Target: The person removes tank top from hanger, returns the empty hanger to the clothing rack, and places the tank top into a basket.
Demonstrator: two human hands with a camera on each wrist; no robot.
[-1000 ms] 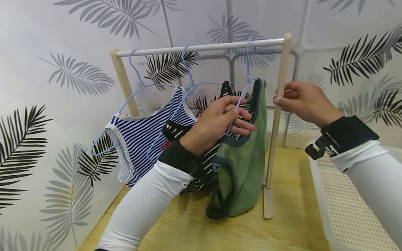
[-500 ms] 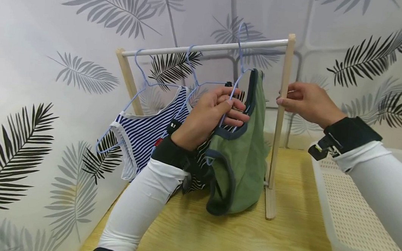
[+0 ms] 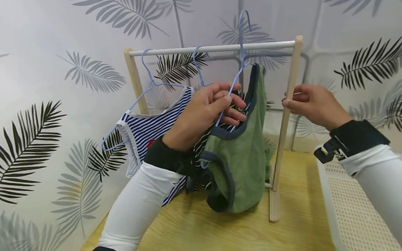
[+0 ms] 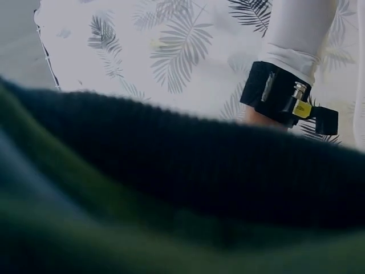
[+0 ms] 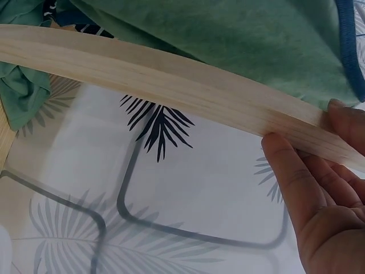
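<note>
Blue wire hanger stood upright, hook above the rail at upper centre; left hand fingers clamped its wire, right hand pinched the post.

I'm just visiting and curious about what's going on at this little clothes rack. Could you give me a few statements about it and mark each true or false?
1. The left hand grips the blue hanger that carries the green top. True.
2. That hanger's hook rests on the white rail. False: the hook is above the rail, clear of it.
3. The right hand holds the wooden post. True.
4. The striped top lies in the white basket. False: it hangs from the rail.
</note>
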